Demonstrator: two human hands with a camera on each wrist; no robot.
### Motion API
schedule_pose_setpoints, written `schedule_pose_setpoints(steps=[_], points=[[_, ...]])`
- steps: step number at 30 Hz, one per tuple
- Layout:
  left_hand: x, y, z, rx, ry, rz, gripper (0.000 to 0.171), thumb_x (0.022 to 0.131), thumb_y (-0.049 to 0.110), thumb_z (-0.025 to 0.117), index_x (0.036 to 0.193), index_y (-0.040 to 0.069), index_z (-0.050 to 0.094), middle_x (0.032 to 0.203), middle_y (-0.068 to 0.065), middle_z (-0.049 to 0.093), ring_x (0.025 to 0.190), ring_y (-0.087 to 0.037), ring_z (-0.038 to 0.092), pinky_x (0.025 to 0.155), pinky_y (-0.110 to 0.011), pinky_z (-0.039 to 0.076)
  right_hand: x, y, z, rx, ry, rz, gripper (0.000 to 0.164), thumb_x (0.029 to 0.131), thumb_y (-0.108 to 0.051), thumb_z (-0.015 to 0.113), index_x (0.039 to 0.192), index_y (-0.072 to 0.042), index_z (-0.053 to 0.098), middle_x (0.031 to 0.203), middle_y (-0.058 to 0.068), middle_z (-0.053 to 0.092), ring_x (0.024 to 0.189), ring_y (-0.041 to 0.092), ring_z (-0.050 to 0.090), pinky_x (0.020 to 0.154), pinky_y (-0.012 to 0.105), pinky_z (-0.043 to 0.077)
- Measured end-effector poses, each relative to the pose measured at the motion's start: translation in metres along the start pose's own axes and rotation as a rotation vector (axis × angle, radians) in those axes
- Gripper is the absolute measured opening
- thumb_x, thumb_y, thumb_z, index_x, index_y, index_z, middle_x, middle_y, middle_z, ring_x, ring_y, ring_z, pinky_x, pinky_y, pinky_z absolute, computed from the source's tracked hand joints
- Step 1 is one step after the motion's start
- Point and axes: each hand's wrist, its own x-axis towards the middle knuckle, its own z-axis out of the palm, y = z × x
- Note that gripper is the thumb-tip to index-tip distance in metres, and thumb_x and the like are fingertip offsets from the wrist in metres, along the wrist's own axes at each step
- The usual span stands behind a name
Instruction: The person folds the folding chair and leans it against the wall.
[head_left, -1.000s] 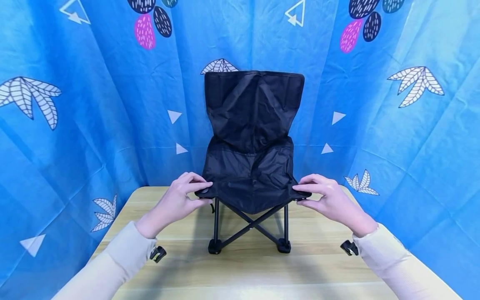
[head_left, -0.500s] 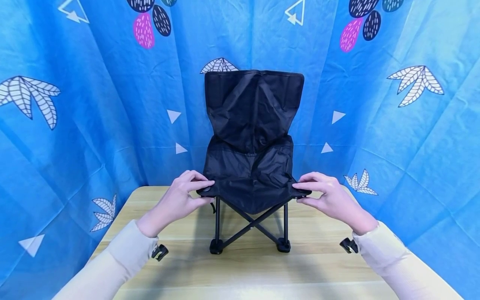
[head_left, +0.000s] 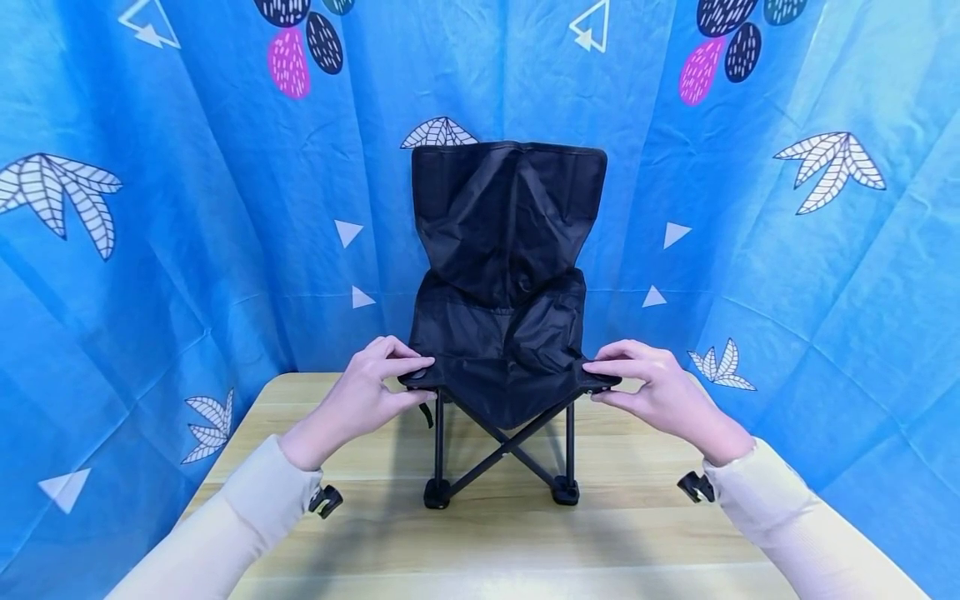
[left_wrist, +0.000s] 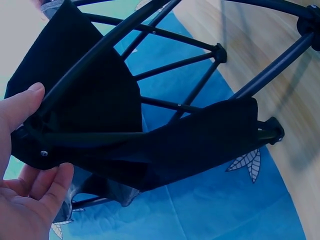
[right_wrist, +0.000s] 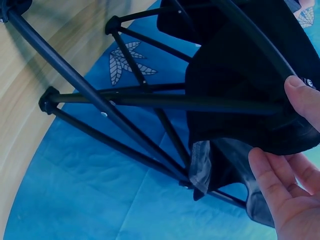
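Note:
A small black folding chair [head_left: 510, 225] stands upright and unfolded, its fabric back facing me above a creased seat. My left hand [head_left: 378, 383] pinches the seat's front left corner, thumb below and fingers on top. At the front right corner my right hand [head_left: 641, 382] does the same. In the left wrist view the left thumb [left_wrist: 30, 97] lies by a frame tube at the corner joint. The right wrist view has the right fingers [right_wrist: 280, 180] on the fabric corner. Crossed legs [head_left: 504, 450] end in black feet [head_left: 437, 493].
The chair stands on a light wooden table [head_left: 495, 550]. Blue patterned curtains [head_left: 225, 250] enclose the table at the back and both sides. A black strap [head_left: 426, 414] hangs below the seat's left corner.
The left hand has shifted slightly right and up with the chair's left corner, and the left front foot has slid a little right. The right hand has moved slightly inward, keeping its grip.

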Motion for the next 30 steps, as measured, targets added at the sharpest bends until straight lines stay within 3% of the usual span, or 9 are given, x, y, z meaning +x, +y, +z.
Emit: schedule_pose_setpoints(steps=[15, 30], points=[[0.009, 0.004, 0.001, -0.03, 0.009, -0.012, 0.042, 0.077, 0.011, 0.1, 0.116, 0.008, 0.086, 0.101, -0.004, 0.07, 0.096, -0.022, 0.063, 0.076, -0.035, 0.053, 0.009, 0.001, 0.002, 0.034, 0.023, -0.04, 0.053, 0.064, 0.01, 0.098, 0.113, -0.008, 0.085, 0.107, 0.01, 0.075, 0.089, 0.022, 0.069, 0.076, 0.016, 0.054], [0.019, 0.007, 0.003, -0.029, 0.023, 0.024, 0.043, 0.077, 0.014, 0.1, 0.117, 0.008, 0.086, 0.1, -0.005, 0.069, 0.095, -0.023, 0.064, 0.075, -0.035, 0.052, 0.018, -0.002, 0.001, 0.038, 0.034, -0.064, 0.054, 0.063, 0.011, 0.097, 0.112, -0.007, 0.085, 0.106, 0.011, 0.075, 0.087, 0.022, 0.07, 0.074, 0.015, 0.054]])
